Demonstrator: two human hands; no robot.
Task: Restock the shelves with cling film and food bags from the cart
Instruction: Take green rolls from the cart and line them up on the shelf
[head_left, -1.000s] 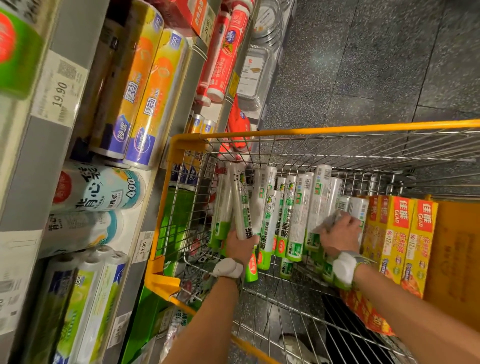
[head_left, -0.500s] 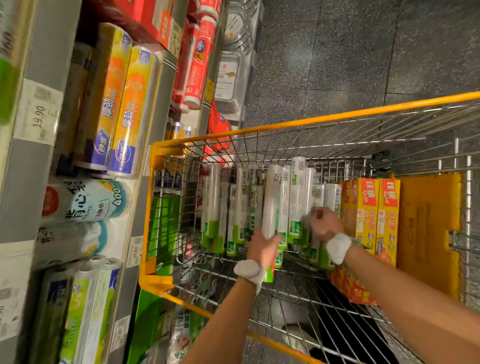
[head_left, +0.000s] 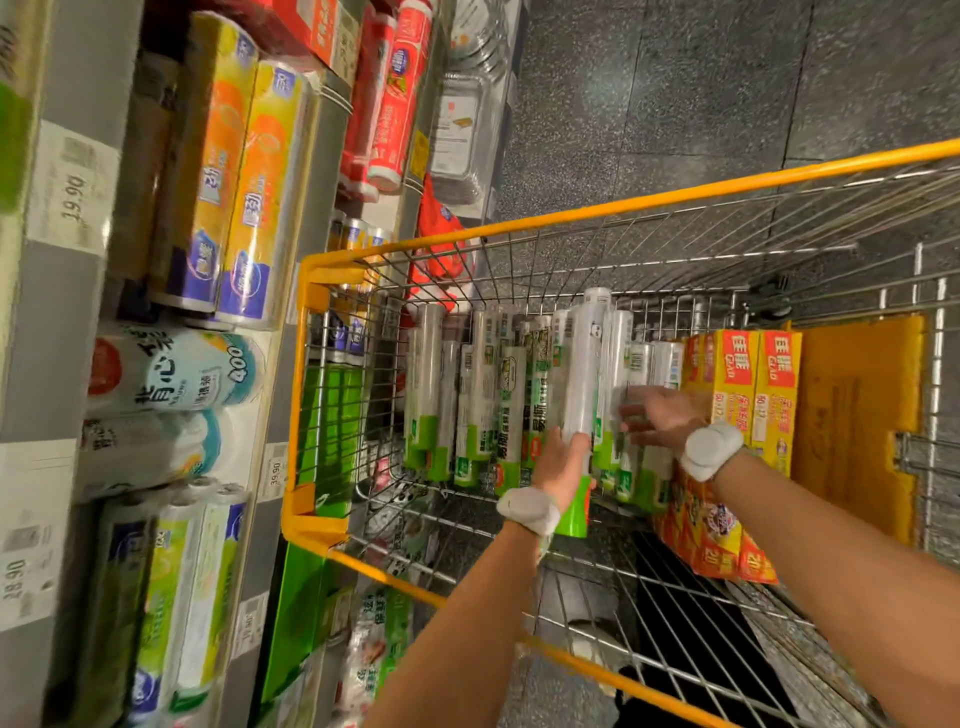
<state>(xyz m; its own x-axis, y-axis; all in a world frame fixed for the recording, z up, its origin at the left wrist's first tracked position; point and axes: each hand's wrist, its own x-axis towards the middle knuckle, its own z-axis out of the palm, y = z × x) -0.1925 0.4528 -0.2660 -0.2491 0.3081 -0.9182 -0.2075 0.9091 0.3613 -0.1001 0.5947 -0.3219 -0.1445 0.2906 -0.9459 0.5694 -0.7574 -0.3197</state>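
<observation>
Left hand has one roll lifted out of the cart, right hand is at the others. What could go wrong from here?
1. The left hand grips the lifted roll low down, near its green end, so the long top could swing and slip free.
2. The other rolls stand loose in the cart; the right hand, fingers spread against them, could tip several over.
</observation>
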